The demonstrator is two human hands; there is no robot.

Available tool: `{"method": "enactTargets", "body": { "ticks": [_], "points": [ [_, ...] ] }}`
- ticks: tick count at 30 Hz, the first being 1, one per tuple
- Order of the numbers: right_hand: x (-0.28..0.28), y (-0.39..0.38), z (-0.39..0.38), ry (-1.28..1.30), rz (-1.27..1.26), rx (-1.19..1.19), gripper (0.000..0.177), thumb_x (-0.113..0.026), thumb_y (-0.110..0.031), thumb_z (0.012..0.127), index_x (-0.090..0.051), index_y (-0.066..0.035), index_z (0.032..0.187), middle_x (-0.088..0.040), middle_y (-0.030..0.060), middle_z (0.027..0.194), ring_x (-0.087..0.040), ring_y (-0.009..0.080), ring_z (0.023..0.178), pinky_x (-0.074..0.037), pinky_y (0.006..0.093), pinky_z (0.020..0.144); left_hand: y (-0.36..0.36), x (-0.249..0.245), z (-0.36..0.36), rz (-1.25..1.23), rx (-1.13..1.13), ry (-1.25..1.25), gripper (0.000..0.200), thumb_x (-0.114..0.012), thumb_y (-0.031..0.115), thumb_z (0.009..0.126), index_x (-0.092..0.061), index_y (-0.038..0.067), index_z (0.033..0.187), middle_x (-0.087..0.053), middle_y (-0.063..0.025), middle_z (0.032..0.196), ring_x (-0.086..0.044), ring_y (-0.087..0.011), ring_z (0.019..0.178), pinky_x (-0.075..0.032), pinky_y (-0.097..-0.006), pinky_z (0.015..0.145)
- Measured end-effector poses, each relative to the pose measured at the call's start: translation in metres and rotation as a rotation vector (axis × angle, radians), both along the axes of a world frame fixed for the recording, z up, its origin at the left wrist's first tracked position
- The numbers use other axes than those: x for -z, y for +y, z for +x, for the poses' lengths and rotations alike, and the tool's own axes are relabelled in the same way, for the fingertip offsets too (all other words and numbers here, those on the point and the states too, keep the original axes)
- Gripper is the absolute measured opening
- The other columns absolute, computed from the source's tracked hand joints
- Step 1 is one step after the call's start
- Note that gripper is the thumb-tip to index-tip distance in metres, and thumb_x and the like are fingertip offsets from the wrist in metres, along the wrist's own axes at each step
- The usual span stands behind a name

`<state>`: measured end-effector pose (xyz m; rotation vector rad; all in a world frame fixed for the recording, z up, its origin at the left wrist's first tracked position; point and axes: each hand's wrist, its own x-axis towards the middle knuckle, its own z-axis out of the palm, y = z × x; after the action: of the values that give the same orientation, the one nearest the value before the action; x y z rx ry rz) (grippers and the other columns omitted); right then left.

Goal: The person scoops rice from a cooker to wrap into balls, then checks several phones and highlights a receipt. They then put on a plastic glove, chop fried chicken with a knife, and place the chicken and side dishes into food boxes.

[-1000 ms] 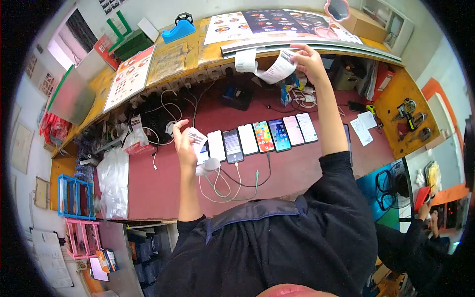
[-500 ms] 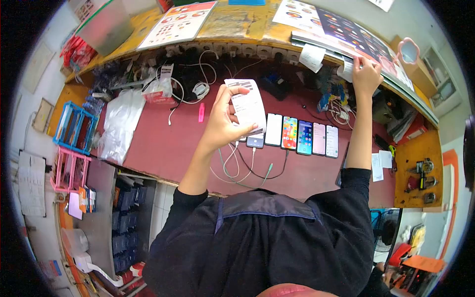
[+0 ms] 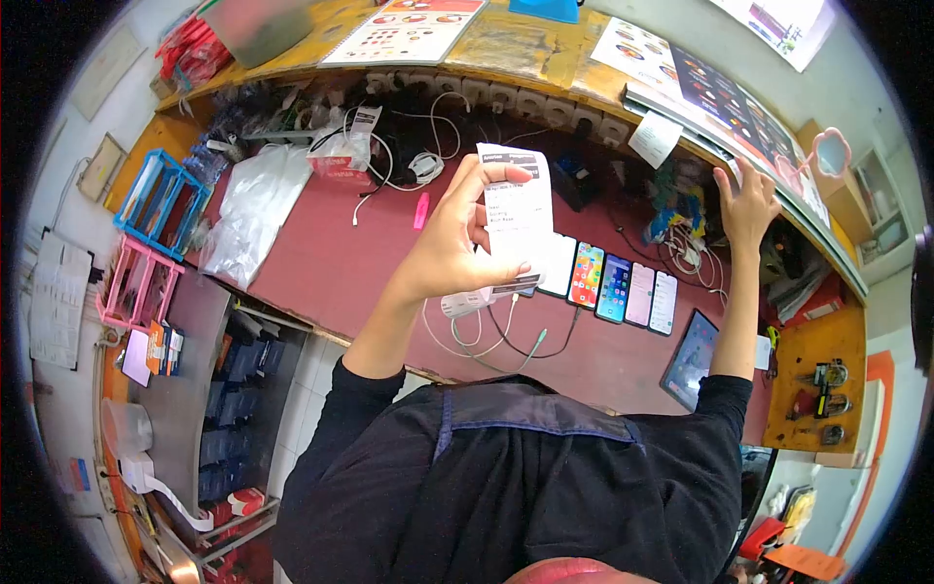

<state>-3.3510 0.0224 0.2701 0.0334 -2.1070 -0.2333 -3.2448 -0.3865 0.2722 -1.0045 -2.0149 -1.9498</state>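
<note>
My left hand (image 3: 443, 243) is closed around a printed paper receipt (image 3: 518, 209), pinching it over the table. A curled white paper end (image 3: 465, 304) shows just below that palm. My right hand (image 3: 747, 209) reaches up to the front edge of the shelf, fingers apart, and I see nothing in it. Left of it, another paper slip (image 3: 656, 138) hangs from the shelf edge. Between and below the hands, several phones lie in a row, among them one with a colourful screen (image 3: 586, 275) and a white-screened one (image 3: 663, 303). A tablet (image 3: 692, 360) lies by my right forearm.
Menu sheets (image 3: 404, 31) lie on the worn yellow shelf (image 3: 530, 44). White cables (image 3: 425, 167), a pink highlighter (image 3: 421, 211) and plastic bags (image 3: 258, 214) are on the red table (image 3: 302, 277). Blue (image 3: 161, 204) and pink racks (image 3: 136, 282) stand at left.
The view has shifted, revealing more of the tablet. My right hand has opened and come off the small slip at the shelf edge, which no longer shows there. My left still holds the receipt.
</note>
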Motion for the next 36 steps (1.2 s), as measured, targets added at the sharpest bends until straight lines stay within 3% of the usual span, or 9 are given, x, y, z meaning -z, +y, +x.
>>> {"method": "enactTargets", "body": {
  "ticks": [2,5,7,10,14,18,30,34,36],
  "points": [
    [-0.001,0.003,0.004,-0.064,-0.014,0.157,0.044,-0.051,-0.057,0.081,-0.063,-0.021,0.104,-0.06,-0.003,0.104,-0.044,0.0202,0.105,-0.034,0.0425,0.084,-0.006,-0.006,0.009,-0.001,-0.018,0.008,0.067,-0.076,0.004,0.058,-0.043,0.005,0.116,-0.036,-0.005,0.108,-0.06,-0.0171,0.094,-0.055,-0.023,0.064],
    [-0.009,-0.013,0.009,-0.088,-0.049,0.304,0.044,-0.054,-0.055,0.08,-0.061,-0.022,0.108,-0.051,0.0066,0.115,-0.042,0.0258,0.106,-0.035,0.0491,0.084,-0.018,-0.013,0.023,-0.017,-0.04,-0.053,0.069,-0.076,0.002,0.057,-0.042,0.002,0.117,-0.036,-0.006,0.11,-0.045,-0.0162,0.107,-0.045,-0.0296,0.088],
    [-0.007,-0.047,0.016,-0.062,-0.105,0.179,0.045,-0.058,-0.052,0.08,-0.059,-0.019,0.111,-0.052,0.0089,0.113,-0.042,0.0268,0.106,-0.036,0.0478,0.084,-0.026,-0.014,0.03,-0.018,-0.078,0.037,0.067,-0.075,0.001,0.057,-0.043,0.003,0.117,-0.036,-0.0055,0.109,-0.058,-0.016,0.095,-0.055,-0.0223,0.063],
    [-0.002,-0.124,0.029,-0.016,-0.197,-0.444,0.048,-0.067,-0.033,0.079,-0.053,-0.009,0.118,-0.056,0.0113,0.104,-0.048,0.0263,0.1,-0.041,0.0396,0.08,-0.041,-0.017,0.048,-0.004,-0.129,0.003,0.067,-0.074,-0.001,0.057,-0.044,0.002,0.117,-0.036,-0.006,0.111,-0.056,-0.0157,0.098,-0.055,-0.0227,0.066],
    [0.001,-0.248,0.083,-0.854,-1.026,-1.349,0.064,-0.065,-0.01,0.078,-0.034,-0.005,0.134,-0.061,0.0068,0.086,-0.057,0.0136,0.077,-0.045,0.026,0.07,-0.067,-0.02,0.081,-0.015,-0.246,-0.01,0.066,-0.072,-0.001,0.058,-0.044,0.003,0.118,-0.038,-0.0062,0.11,-0.052,-0.0164,0.104,-0.048,-0.0267,0.083],
    [-0.019,-0.332,0.12,-1.292,-1.269,-1.846,0.077,-0.061,-0.002,0.079,-0.015,-0.006,0.141,-0.061,0.0083,0.083,-0.059,0.0123,0.077,-0.046,0.0242,0.073,-0.101,-0.024,0.121,-0.116,-0.427,-0.049,0.064,-0.071,0.001,0.058,-0.047,0.005,0.117,-0.038,-0.0058,0.11,-0.051,-0.0165,0.104,-0.045,-0.0272,0.084],
    [-0.013,-0.48,0.194,-1.693,-1.241,-2.12,0.069,-0.065,0.007,0.075,-0.031,-0.003,0.135,-0.063,0.0069,0.084,-0.061,0.0117,0.079,-0.049,0.0221,0.069,-0.149,-0.005,0.241,0.007,-0.887,-0.17,0.077,-0.069,0.0,0.062,-0.03,0.01,0.127,-0.039,-0.0075,0.115,-0.051,-0.0151,0.104,-0.051,-0.0255,0.07],
    [-0.007,-0.512,0.226,-1.412,-1.176,-2.077,0.062,-0.059,0.01,0.078,-0.034,-0.002,0.134,-0.063,0.0093,0.092,-0.062,0.0149,0.083,-0.049,0.0229,0.071,-0.148,0.031,0.27,0.432,-1.068,-0.08,0.088,-0.076,0.007,0.067,-0.016,0.009,0.132,-0.032,-0.01,0.126,-0.047,-0.0182,0.11,-0.051,-0.0295,0.074],
    [0.012,-0.53,0.232,-1.364,-1.261,-2.202,0.058,-0.055,0.009,0.081,-0.034,-0.002,0.133,-0.062,0.0117,0.099,-0.06,0.0163,0.089,-0.049,0.025,0.076,-0.15,0.075,0.279,0.397,-1.031,-0.08,0.069,-0.073,0.007,0.072,-0.03,0.006,0.126,-0.047,-0.0053,0.114,-0.051,-0.0131,0.103,-0.049,-0.0283,0.075]
  ]
}}
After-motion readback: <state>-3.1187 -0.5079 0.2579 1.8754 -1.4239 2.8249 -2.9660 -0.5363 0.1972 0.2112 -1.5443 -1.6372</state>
